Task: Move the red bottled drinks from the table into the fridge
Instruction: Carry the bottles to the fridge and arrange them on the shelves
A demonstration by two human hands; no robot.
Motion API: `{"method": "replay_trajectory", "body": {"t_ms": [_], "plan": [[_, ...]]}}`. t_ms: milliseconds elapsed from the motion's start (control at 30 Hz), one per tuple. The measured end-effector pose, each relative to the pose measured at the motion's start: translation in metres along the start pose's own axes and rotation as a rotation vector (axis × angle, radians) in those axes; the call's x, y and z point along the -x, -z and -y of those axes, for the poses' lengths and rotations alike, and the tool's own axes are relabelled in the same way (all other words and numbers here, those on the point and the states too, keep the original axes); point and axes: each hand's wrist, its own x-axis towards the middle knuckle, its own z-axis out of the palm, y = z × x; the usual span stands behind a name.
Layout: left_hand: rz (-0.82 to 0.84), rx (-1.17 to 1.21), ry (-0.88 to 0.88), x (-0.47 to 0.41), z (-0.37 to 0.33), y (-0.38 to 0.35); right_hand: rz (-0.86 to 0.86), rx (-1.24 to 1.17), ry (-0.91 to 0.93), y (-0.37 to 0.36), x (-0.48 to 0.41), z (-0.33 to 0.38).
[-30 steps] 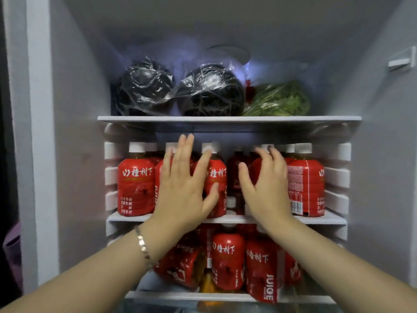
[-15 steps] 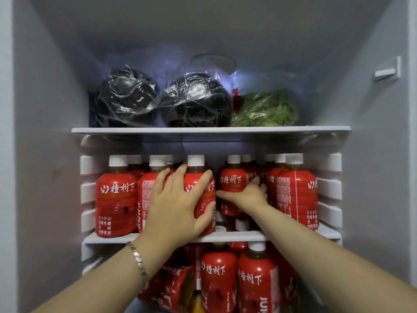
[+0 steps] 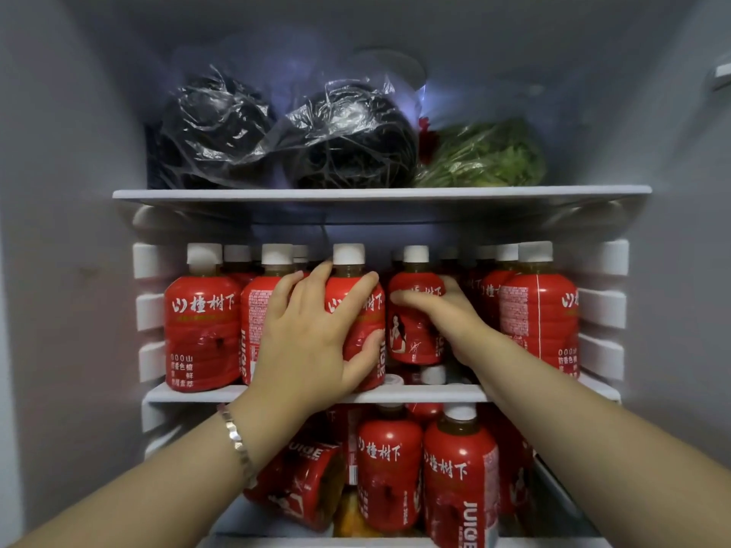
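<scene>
- Right hand has turned the right bottle slightly since half a second ago, so a printed figure faces out now.
- Left hand: grip wrapped round the left bottle, thumb low on the label.
- Right grip curls round its bottle too.
- Both red bottles are upright on the fridge's middle shelf.

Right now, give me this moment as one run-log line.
phase: seating bottles on middle shelf | left hand: grips front bottle | right hand: grips neighbouring bottle | both bottles upright
</scene>
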Motion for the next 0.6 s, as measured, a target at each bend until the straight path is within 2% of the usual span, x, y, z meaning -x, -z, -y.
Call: {"method": "replay_trajectory", "body": {"t_ms": [267, 500, 600], "plan": [[-0.045, 0.010, -0.011, 0.000, 0.000, -0.001, -0.039, 0.076, 0.042, -0.004, -0.005, -0.003], [-0.061, 0.017, -0.017, 0.001, 0.001, -0.002, 0.189, 0.161, -0.031, 0.006, 0.000, -0.006], [-0.073, 0.015, -0.018, 0.000, 0.000, -0.002, 0.197, 0.156, -0.036, 0.006, -0.003, -0.008]]}}
